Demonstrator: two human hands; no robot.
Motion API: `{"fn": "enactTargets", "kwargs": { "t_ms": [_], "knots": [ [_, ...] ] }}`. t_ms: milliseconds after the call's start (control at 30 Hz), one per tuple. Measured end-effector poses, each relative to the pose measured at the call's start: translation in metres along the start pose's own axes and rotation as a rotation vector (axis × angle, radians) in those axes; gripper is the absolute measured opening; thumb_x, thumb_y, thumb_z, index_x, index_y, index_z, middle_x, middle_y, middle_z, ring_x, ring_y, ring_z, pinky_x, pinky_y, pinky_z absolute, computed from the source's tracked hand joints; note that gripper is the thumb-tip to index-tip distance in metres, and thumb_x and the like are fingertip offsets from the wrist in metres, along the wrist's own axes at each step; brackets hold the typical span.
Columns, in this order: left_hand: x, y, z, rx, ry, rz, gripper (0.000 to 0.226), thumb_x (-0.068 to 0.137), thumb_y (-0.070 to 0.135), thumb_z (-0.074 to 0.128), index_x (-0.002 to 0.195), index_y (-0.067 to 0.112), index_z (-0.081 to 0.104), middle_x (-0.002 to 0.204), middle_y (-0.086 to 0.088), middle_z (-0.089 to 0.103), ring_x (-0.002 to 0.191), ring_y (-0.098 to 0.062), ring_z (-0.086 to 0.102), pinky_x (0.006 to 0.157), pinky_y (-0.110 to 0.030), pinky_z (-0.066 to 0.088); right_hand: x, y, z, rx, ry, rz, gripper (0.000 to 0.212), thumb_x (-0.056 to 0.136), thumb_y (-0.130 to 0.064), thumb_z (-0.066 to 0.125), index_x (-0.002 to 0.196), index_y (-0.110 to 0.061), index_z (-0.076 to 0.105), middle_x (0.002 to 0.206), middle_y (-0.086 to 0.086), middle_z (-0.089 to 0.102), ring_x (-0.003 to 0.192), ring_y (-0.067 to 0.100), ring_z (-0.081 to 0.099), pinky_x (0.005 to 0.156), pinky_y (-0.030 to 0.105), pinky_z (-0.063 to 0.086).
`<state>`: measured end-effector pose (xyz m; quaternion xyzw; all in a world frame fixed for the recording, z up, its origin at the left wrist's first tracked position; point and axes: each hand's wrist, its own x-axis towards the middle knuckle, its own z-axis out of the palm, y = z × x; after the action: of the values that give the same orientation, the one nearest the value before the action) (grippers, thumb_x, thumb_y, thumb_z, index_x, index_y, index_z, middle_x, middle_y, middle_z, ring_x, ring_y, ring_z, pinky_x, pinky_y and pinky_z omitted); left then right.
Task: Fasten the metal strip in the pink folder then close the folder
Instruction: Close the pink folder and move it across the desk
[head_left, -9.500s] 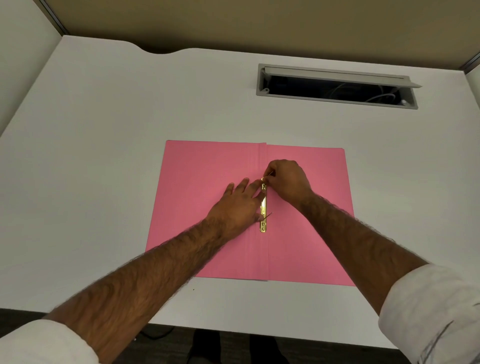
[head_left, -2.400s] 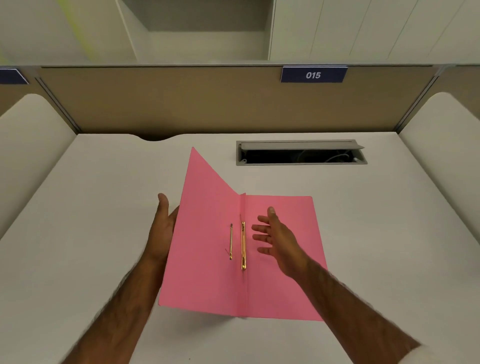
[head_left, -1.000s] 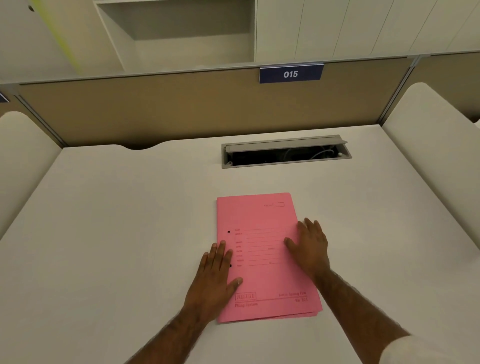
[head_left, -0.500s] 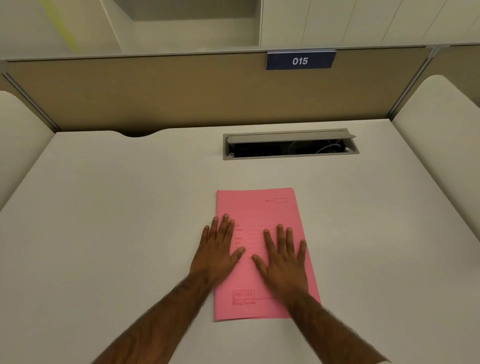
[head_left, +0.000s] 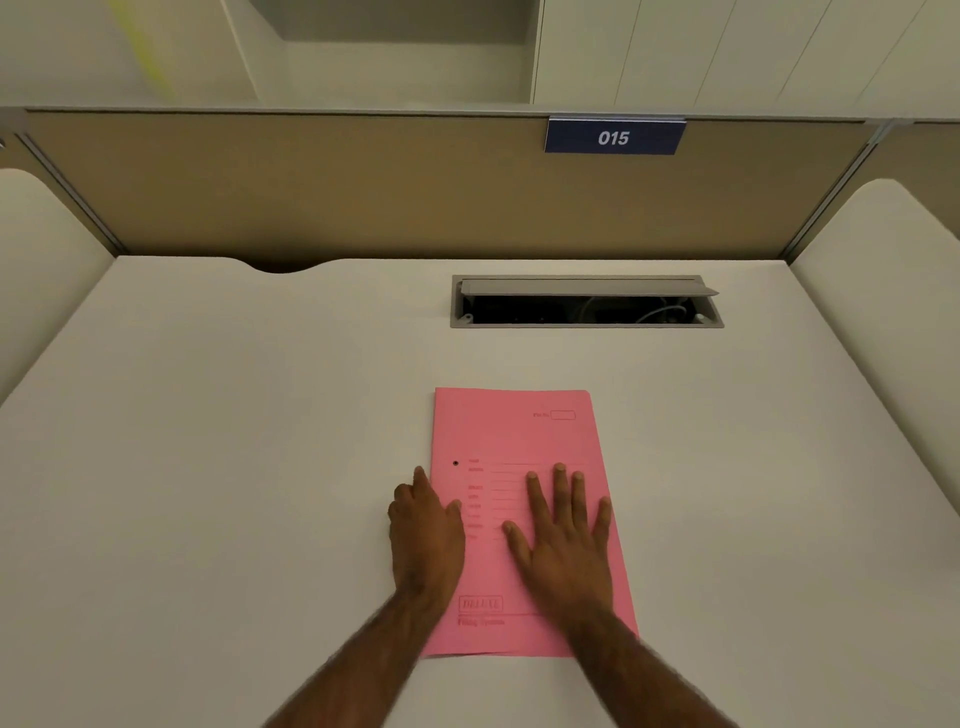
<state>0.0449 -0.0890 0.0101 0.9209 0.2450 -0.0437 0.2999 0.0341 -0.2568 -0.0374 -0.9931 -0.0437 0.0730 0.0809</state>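
The pink folder (head_left: 511, 436) lies shut and flat on the white desk (head_left: 218, 441), right under both hands. The metal strip is hidden inside, so I cannot see it or tell how it sits. Only 1 small black dot (head_left: 455, 463) shows on the cover, just past the left hand's fingertips.

The left hand (head_left: 427, 535) rests at the folder's left edge. It lies partly on the cover and partly on the desk, with the fingers bent a little. It is not holding anything. Some of its fingers are hard to make out.

The right hand (head_left: 566, 540) lies flat on the cover with its fingers spread wide. It is pressing down, not gripping. It hides part of the printed lines on the cover. Both arms are cut off at the bottom of the view.

The writing on the cover is faint and blurry. Near the left wrist there is a boxed word (head_left: 481, 604) that looks like "DELUXE", with more small words under it that I cannot read well. Past the right hand's fingers, in the far right corner, there is a small empty box (head_left: 563, 415) with tiny words beside it that are too small to read.

Far past the hands, a grey slot (head_left: 586, 301) in the desk is open, with dim cables inside. Above it, on the brown wall, a blue sign (head_left: 614, 136) says "015".
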Motion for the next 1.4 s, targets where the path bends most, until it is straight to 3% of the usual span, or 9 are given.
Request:
{"fn": "enactTargets", "kwargs": {
  "t_ms": [200, 333, 500, 633, 733, 900, 1067, 1300, 1400],
  "knots": [
    [0.002, -0.003, -0.021, -0.461, -0.111, -0.170, 0.021, 0.100, 0.018, 0.057, 0.102, 0.003, 0.072, 0.095, -0.010, 0.076, 0.072, -0.018, 0.068, 0.061, -0.025, 0.055, -0.002, -0.001, -0.002, -0.002, -0.013, 0.008, 0.074, 0.095, -0.069, 0.001, 0.154, -0.032, -0.022, 0.164, 0.005, -0.029, 0.149, 0.025, -0.030, 0.120, 0.057, -0.015],
    [-0.022, -0.021, -0.026, -0.684, -0.271, -0.251, 0.020, 0.102, 0.021, 0.052, 0.103, 0.012, 0.069, 0.096, -0.007, 0.077, 0.085, -0.026, 0.074, 0.082, -0.046, 0.062, -0.002, 0.000, -0.004, 0.026, -0.030, -0.003, 0.071, 0.096, -0.065, 0.000, 0.154, -0.031, -0.023, 0.164, 0.005, -0.028, 0.150, 0.026, -0.028, 0.120, 0.056, -0.017],
    [-0.047, -0.039, -0.026, -0.852, -0.323, -0.265, 0.017, 0.101, 0.013, 0.055, 0.112, 0.025, 0.062, 0.108, 0.002, 0.074, 0.090, -0.020, 0.075, 0.075, -0.035, 0.062, -0.003, 0.001, -0.007, 0.071, -0.039, -0.021, 0.066, 0.100, -0.060, 0.005, 0.154, -0.033, -0.022, 0.163, 0.001, -0.029, 0.150, 0.022, -0.027, 0.120, 0.051, -0.021],
    [-0.049, -0.042, -0.038, -0.931, -0.311, -0.229, 0.020, 0.102, 0.016, 0.055, 0.118, 0.024, 0.063, 0.103, 0.001, 0.079, 0.088, -0.022, 0.077, 0.078, -0.043, 0.063, -0.007, 0.004, -0.029, 0.395, 0.094, 0.012, 0.061, 0.104, -0.042, 0.038, 0.158, -0.020, 0.021, 0.168, 0.005, 0.013, 0.155, 0.021, 0.009, 0.126, 0.042, 0.006],
    [-0.039, -0.046, -0.056, -0.992, -0.306, -0.199, 0.022, 0.102, 0.017, 0.056, 0.122, 0.023, 0.061, 0.104, -0.003, 0.079, 0.093, -0.028, 0.077, 0.083, -0.053, 0.061, -0.009, 0.010, -0.050, 0.693, 0.226, 0.256, 0.054, 0.099, -0.028, 0.057, 0.149, -0.015, 0.042, 0.152, 0.011, 0.045, 0.137, 0.027, 0.044, 0.115, 0.046, 0.036],
    [-0.005, -0.066, -0.094, -1.080, -0.273, -0.193, 0.024, 0.100, 0.019, 0.059, 0.123, 0.023, 0.061, 0.107, -0.013, 0.078, 0.096, -0.036, 0.075, 0.082, -0.059, 0.059, -0.001, -0.005, -0.077, 1.166, -0.092, 0.466, 0.039, 0.093, -0.019, 0.065, 0.131, -0.023, 0.060, 0.096, 0.001, 0.078, 0.087, 0.020, 0.074, 0.077, 0.038, 0.056],
    [0.047, -0.073, -0.137, -0.967, -0.188, -0.111, 0.021, 0.100, 0.018, 0.058, 0.117, 0.024, 0.067, 0.101, -0.007, 0.080, 0.090, -0.032, 0.077, 0.080, -0.053, 0.061, 0.032, -0.052, -0.096, 1.291, -0.085, 0.405, 0.034, 0.086, 0.004, 0.056, 0.110, -0.017, 0.068, 0.089, 0.009, 0.079, 0.080, 0.028, 0.076, 0.068, 0.041, 0.060],
    [0.145, -0.077, -0.180, -0.660, 0.010, -0.047, 0.025, 0.097, 0.008, 0.058, 0.117, 0.009, 0.073, 0.100, -0.007, 0.077, 0.091, -0.030, 0.073, 0.083, -0.045, 0.059, 0.106, -0.121, -0.100, 1.190, -0.067, 0.309, 0.030, 0.085, 0.006, 0.059, 0.112, -0.005, 0.066, 0.096, 0.013, 0.073, 0.085, 0.027, 0.072, 0.063, 0.031, 0.056],
    [0.186, -0.081, -0.185, -0.627, 0.016, -0.044, 0.026, 0.097, 0.007, 0.057, 0.116, 0.007, 0.073, 0.105, -0.012, 0.076, 0.095, -0.034, 0.071, 0.088, -0.046, 0.057, 0.143, -0.140, -0.095, 1.137, -0.066, 0.313, 0.031, 0.086, 0.003, 0.061, 0.116, -0.003, 0.065, 0.106, 0.013, 0.072, 0.091, 0.028, 0.070, 0.072, 0.038, 0.060]
  ]
}}
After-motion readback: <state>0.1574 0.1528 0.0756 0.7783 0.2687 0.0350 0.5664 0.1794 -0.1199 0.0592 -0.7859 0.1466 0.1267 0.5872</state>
